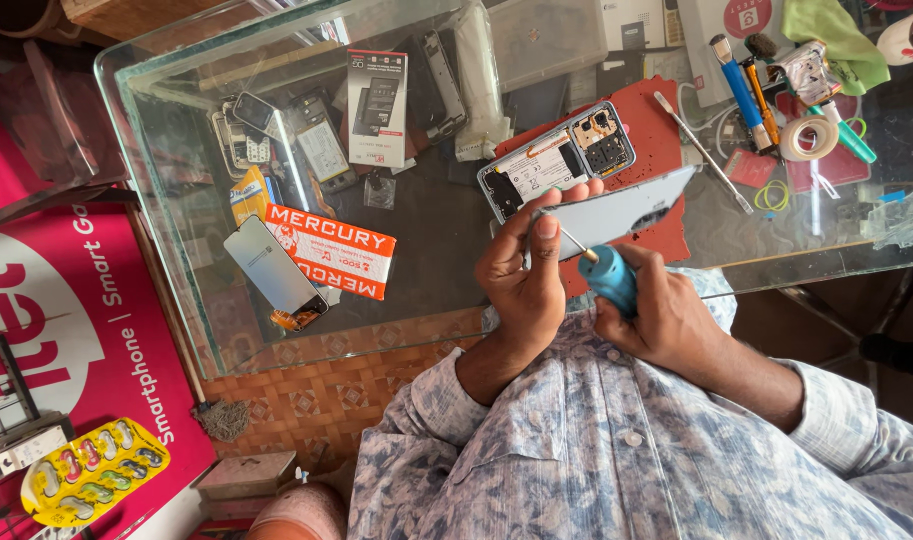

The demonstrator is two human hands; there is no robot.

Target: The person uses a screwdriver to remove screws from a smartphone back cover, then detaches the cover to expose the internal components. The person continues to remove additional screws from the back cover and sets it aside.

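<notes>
Back cover (621, 210), smooth grey, pinched at its edge by my left hand (521, 270); my right hand (666, 320) grips the blue screwdriver (606, 275) over the glass table (426, 215).

The left hand (524, 270) is raised near the middle, fingers curled in a grip, thumb pressed flat on top. The right hand (666, 318) sits just right of it, closed in a fist, wrist bent inward.

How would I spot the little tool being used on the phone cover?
Start at the glass table and find the red mat near its front edge. Just below it, the right hand grips a screwdriver against the grey back cover. Its stubby bright-blue handle sets it apart from the long tools lying farther right.
</notes>
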